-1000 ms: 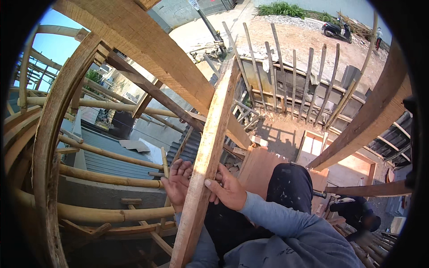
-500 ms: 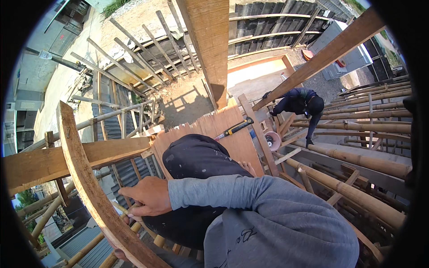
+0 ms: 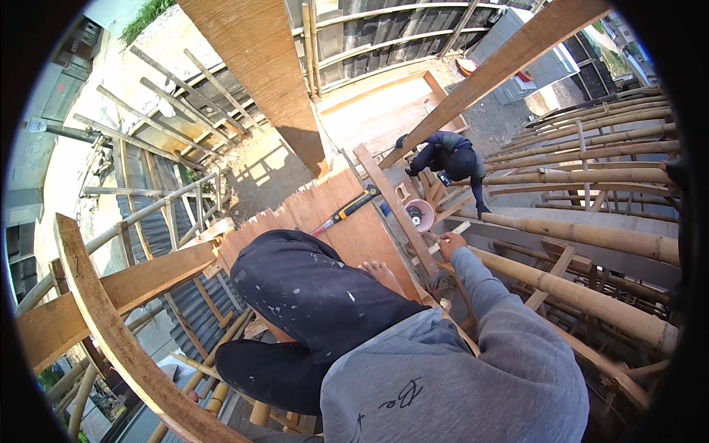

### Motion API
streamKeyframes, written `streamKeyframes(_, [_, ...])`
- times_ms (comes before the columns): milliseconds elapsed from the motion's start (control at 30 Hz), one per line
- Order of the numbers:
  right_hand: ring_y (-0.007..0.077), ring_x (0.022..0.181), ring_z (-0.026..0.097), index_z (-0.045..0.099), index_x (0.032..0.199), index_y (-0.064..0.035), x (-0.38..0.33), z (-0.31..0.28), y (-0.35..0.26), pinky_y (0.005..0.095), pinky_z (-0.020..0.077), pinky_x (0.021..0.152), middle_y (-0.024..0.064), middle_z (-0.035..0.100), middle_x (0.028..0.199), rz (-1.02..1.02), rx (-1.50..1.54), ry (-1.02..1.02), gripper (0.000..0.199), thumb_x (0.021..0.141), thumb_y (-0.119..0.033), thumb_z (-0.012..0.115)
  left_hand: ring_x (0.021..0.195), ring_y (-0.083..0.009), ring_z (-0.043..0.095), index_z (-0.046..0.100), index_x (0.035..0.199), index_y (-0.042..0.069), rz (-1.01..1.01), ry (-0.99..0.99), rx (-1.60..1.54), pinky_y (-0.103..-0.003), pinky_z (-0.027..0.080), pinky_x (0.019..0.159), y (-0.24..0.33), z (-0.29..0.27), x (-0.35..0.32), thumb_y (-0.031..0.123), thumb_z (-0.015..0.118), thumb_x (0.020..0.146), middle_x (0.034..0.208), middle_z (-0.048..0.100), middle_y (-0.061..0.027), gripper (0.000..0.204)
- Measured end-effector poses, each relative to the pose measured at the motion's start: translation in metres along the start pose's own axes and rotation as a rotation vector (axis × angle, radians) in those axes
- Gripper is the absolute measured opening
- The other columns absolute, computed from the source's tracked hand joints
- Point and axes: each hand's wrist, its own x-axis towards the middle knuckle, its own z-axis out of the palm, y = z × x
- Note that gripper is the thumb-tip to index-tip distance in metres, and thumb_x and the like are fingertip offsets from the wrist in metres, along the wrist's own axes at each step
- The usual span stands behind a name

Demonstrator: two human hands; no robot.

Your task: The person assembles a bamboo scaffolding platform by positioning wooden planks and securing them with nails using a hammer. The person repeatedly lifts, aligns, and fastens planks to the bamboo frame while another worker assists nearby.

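Observation:
A long, curved-looking wooden plank [image 3: 111,317] slants up at the left. My left hand [image 3: 193,396] is mostly hidden behind its lower part; only a fingertip shows at the edge, closed on the plank. My right arm reaches out to the right, past my knee. There my right hand [image 3: 448,246] has its fingers curled at a thin wooden strip [image 3: 461,227], apparently gripping it. Beside that hand is a pink bucket [image 3: 421,214] with small dark things inside. A hand tool with a yellow-and-black handle [image 3: 356,204] lies on the plywood sheet [image 3: 354,240] by my bare foot.
A co-worker in dark clothes [image 3: 450,159] crouches beyond the bucket, one hand on a bamboo pole [image 3: 561,229]. Thick timber posts [image 3: 255,66] and a slanting beam [image 3: 502,70] rise ahead. Bamboo scaffolding surrounds the platform, with a drop to the ground [image 3: 255,166] beyond its ragged edge.
My right hand has left the plank at the left and swung across to the wooden strip near the bucket. The view has shifted right; my left hand stays at the plank.

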Motion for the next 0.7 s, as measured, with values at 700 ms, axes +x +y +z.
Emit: streamKeyframes(700, [0.0325,0.103,0.066,0.068,0.116,-0.0123,-0.04,0.011,-0.011,0.038,0.0507,0.094,0.0151,0.07,0.109,-0.064,-0.27,-0.205,0.035,0.084,-0.025,0.066,0.07,-0.0249,0.07,0.02,0.151,0.01,-0.075,0.03,0.053,-0.032,0.061,0.05,-0.009,-0.019,0.01,0.042,0.061,0.088,0.121,0.058,-0.0263,0.081])
